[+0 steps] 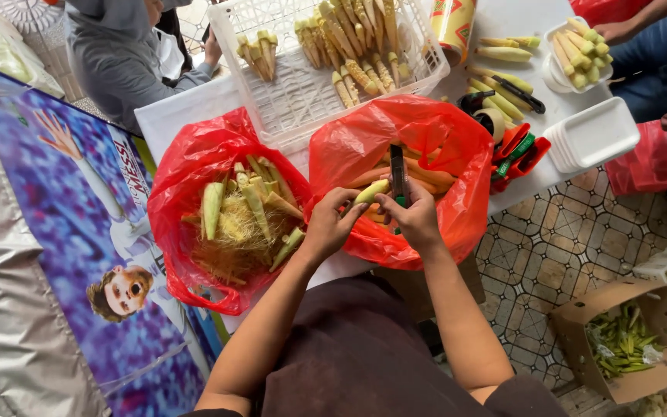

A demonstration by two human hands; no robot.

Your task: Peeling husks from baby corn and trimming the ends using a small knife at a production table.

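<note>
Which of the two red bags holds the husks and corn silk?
The left red bag, full of husks and silk; the right red bag under the hands holds unpeeled baby corn.

glossy red plastic bag, white plastic crate

Both arms reach forward, left hand and right hand closed, nearly touching.

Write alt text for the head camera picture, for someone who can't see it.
Two hands hold a baby corn and a knife over a red bag: left hand on the corn, right hand gripping the knife. Another red bag holds husks; a white basket holds peeled corn.
</note>
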